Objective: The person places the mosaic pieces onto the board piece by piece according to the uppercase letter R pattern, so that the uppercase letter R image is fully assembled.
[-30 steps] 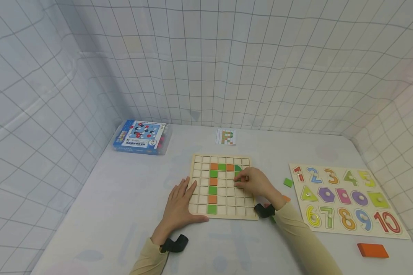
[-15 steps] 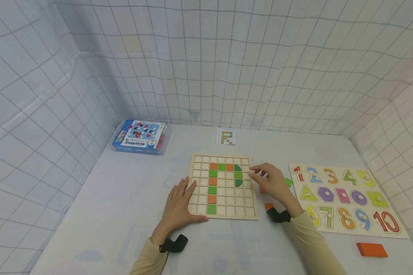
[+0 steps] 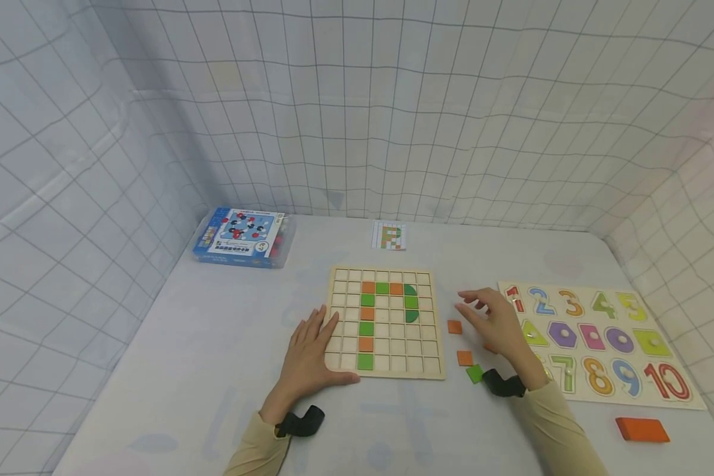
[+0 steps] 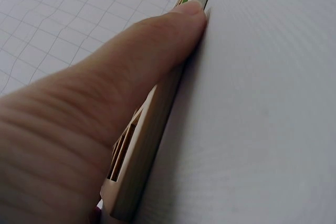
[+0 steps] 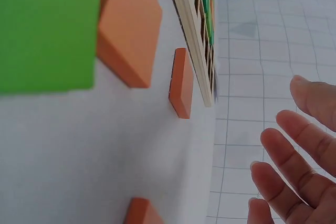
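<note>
On the pale tabletop (image 3: 214, 344): a square wooden grid board (image 3: 397, 347) is lying flat, holding orange and green square tiles (image 3: 365, 328) and two dark-green quarter-round tiles (image 3: 412, 316).
Left hand (image 3: 309, 352): spreading its fingers at the board's left edge, thumb resting along the near edge.
Right hand (image 3: 495, 324): hovering right of the board, fingers bending loosely, thumb standing apart.
Beside board: loose orange square tiles (image 3: 465, 357) and a bright-green square tile (image 3: 475, 373) are lying.

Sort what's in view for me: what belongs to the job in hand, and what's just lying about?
Likely in the job:
wooden grid board
tiles set in it
loose orange tiles
loose green tile
pattern card

Seemingly just lying about:
number-and-shape board
blue box
orange block
</note>
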The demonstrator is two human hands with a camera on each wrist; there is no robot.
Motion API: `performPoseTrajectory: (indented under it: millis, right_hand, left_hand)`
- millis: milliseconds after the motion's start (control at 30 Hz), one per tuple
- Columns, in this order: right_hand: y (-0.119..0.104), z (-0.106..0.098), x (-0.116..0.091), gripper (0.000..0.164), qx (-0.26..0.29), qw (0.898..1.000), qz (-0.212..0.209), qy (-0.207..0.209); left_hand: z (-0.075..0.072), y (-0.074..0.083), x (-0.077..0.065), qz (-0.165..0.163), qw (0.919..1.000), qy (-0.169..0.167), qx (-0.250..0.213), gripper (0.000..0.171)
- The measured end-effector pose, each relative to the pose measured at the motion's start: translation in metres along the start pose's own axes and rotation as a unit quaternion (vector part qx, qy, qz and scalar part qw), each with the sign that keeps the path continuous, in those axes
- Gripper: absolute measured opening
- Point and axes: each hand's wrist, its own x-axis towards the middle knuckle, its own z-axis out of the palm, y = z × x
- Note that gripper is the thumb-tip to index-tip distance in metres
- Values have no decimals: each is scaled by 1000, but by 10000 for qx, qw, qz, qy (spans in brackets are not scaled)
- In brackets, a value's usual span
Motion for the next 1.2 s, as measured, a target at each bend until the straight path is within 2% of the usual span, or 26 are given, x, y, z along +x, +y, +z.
performPoseTrajectory:
  millis: [667,1200]
  right_hand:
    - [6,-2,-9,24,-146,9945,641,-819]
    - [10,2,-10,28,-487,9917,398,-1125]
  left_hand:
    - [2,-1,0,10,10000,32,32,119]
    - [0,0,0,-38,10000,-20,-9,118]
